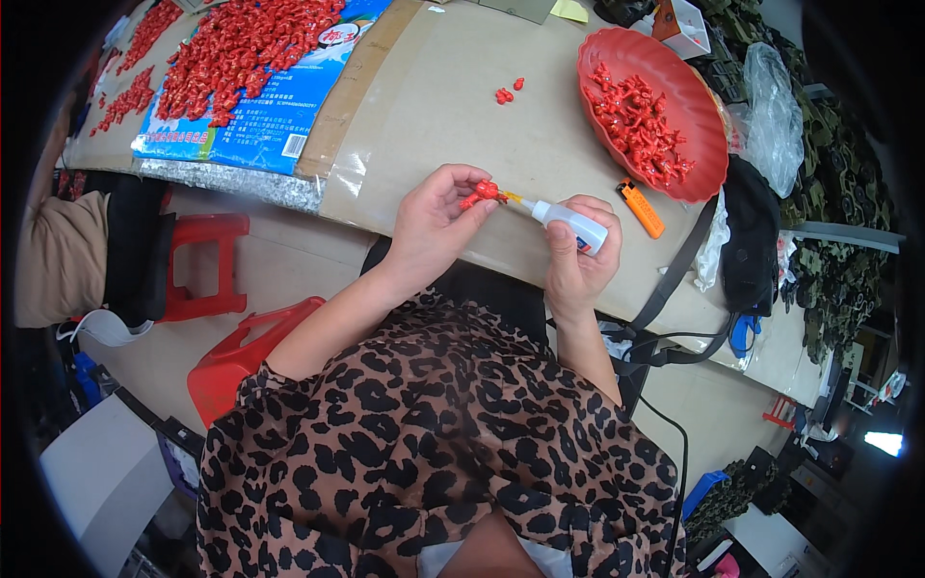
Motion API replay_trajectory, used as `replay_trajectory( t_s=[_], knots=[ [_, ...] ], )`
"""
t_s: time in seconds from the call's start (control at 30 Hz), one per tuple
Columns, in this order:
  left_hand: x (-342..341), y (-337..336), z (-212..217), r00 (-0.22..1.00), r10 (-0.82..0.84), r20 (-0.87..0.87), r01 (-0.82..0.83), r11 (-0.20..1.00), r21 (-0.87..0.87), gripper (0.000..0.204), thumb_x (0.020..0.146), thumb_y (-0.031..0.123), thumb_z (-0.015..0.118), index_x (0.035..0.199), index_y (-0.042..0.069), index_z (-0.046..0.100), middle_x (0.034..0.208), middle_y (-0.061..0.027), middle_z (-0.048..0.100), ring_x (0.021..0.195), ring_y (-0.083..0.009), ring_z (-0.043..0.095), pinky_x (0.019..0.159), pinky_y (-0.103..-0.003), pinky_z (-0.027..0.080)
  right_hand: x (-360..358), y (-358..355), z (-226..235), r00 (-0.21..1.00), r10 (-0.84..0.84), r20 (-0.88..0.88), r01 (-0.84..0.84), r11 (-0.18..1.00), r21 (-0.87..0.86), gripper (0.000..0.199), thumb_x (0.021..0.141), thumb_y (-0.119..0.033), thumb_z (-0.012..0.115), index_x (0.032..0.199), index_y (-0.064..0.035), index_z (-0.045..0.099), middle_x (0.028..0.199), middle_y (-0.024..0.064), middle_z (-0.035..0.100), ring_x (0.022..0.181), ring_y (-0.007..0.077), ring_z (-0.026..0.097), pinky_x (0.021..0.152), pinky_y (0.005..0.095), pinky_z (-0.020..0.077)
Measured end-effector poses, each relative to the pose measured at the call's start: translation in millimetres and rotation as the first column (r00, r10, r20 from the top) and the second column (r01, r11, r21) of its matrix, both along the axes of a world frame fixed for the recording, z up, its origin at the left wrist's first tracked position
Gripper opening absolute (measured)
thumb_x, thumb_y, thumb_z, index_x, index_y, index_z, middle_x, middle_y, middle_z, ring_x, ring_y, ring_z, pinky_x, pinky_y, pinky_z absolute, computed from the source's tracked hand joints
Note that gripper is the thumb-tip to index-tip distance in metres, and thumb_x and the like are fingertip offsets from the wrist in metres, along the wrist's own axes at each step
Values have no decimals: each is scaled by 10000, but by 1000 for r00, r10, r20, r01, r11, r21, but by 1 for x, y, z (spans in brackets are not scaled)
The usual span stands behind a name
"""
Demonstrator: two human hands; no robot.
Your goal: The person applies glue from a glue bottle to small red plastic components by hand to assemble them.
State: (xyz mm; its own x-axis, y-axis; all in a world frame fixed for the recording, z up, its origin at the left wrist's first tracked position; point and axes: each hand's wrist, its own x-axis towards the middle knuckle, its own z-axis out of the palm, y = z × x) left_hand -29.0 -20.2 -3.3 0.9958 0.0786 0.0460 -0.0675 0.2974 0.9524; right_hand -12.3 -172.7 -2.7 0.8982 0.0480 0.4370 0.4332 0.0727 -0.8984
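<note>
Between the thumb and fingers of my left hand (438,220) is a small glossy red figurine (485,192), held just over the table's near edge. My right hand (581,252) grips a white squeeze glue bottle (570,225), tilted so that its thin yellowish nozzle (517,197) points left at the figurine. The tip meets or nearly meets the figurine; I cannot tell which. Farther back on the table lie two small red pieces (505,95), apart from the rest.
A red scalloped tray (710,144) with red figurines stands at the right, near an orange lighter (641,208) and a black bag (750,231). Many red pieces (246,53) are heaped on a blue printed sheet (260,144) at the far left. Red stools (226,371) stand below the table.
</note>
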Motion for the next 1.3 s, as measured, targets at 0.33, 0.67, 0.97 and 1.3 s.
replay_trajectory(
  t_s=[0.33, 0.67, 0.97, 1.3],
  knots=[
    [-1, 0, -1, 1000, -1, -8, 0, 1000, -16, 223, 777, -56, 528, 983, -26, 447, 925, -59, 512, 872, -100, 509, 781, -209, 431, -2, -1, -1, 1000, 1, -14, -1, 1000, 1, 235, 781, -110, 594, 921, -7, 436, 919, 91, 471, 671, 93, 489, 584, 191, 401],
    [-1, 0, -1, 1000, 11, 0, -11, 1000, 10, 208, 784, -37, 523, 979, -25, 448, 919, -56, 516, 860, -88, 519, 751, -206, 437, 0, -1, -2, 1000, 14, -13, -14, 1000, -9, 232, 782, -109, 591, 921, -8, 435, 918, 94, 470, 665, 94, 491, 578, 190, 403],
    [1, 2, -4, 1000, -12, 14, 12, 1000, 5, 191, 793, -72, 476, 955, -10, 395, 992, -123, 513, 956, -156, 511, 839, -255, 429, -1, 3, 6, 989, 24, -149, 4, 983, 186, 198, 790, -119, 575, 896, -3, 455, 904, 105, 480, 646, 141, 482, 566, 258, 414],
    [-1, -3, -3, 999, 40, 19, -39, 999, -24, 202, 770, -102, 477, 895, 10, 365, 1068, -177, 464, 1014, -192, 491, 860, -268, 417, -10, 11, 3, 982, 73, -172, -27, 966, 259, 219, 777, -88, 596, 902, 0, 440, 892, 75, 472, 677, 90, 486, 591, 198, 411]
  ],
)
